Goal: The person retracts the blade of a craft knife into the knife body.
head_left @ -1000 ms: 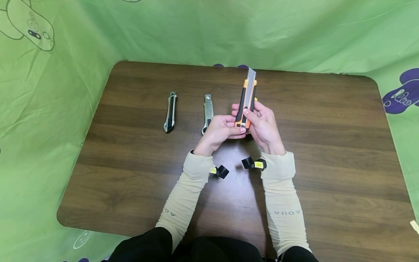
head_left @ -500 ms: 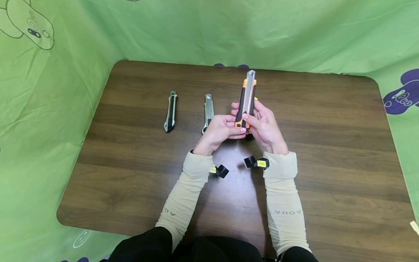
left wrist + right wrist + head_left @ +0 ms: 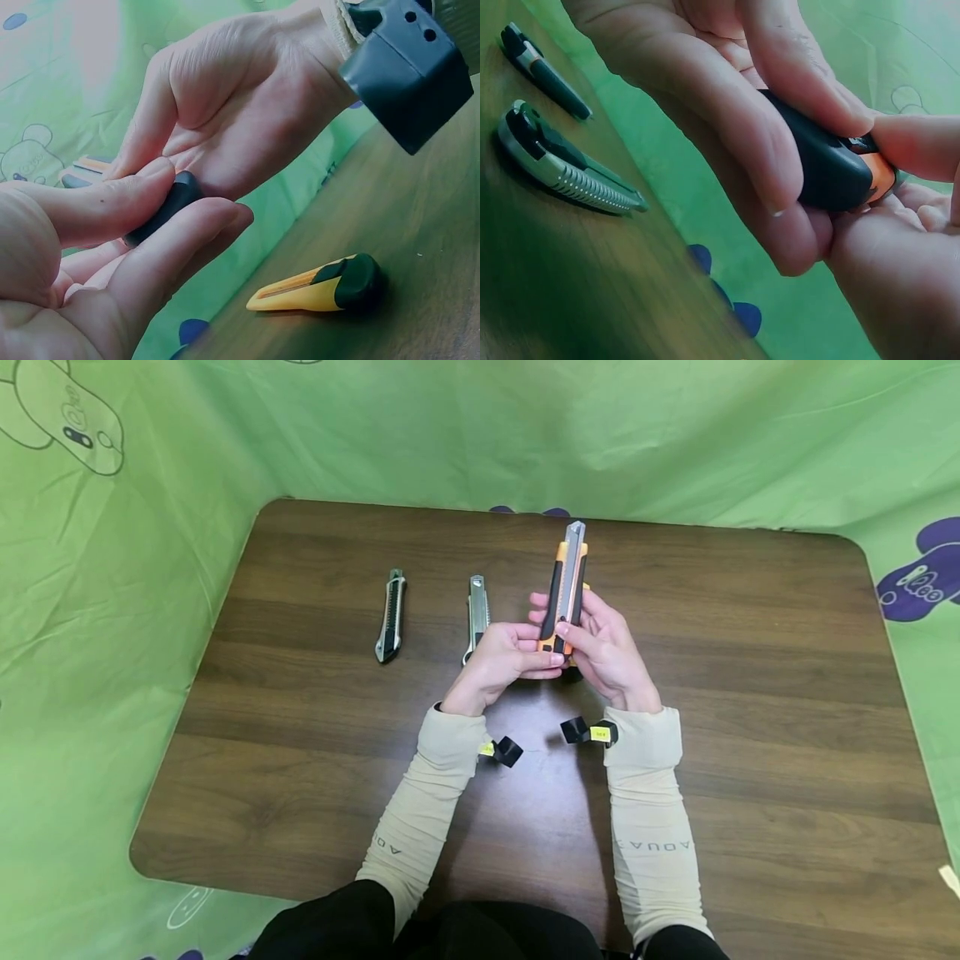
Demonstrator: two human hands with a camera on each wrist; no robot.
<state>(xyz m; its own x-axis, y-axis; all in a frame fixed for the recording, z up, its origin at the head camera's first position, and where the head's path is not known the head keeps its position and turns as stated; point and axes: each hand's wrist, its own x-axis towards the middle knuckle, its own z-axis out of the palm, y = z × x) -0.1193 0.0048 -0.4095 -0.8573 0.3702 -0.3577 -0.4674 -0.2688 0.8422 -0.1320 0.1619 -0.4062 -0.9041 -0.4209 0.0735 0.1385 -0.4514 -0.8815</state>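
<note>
An orange-and-black utility knife (image 3: 562,589) is held above the table, its grey blade end pointing away from me. My left hand (image 3: 497,662) pinches its near end between thumb and fingers; in the left wrist view that black end (image 3: 166,210) shows between them. My right hand (image 3: 611,652) holds the body from the right, with the thumb laid on top near the slider. The right wrist view shows the knife's butt (image 3: 831,169) between both hands. The part of the body under the fingers is hidden.
Left of the hands lie a silver utility knife (image 3: 477,610), partly behind my left hand, and a black-and-silver one (image 3: 391,618). A yellow utility knife (image 3: 319,291) lies on the wooden table (image 3: 750,693) behind my right hand. Green cloth (image 3: 480,435) hangs around the table.
The blade has slid back a little into the orange-and-black utility knife, and my right thumb has moved slightly toward me. My left hand keeps its pinch; little differs over the last half second.
</note>
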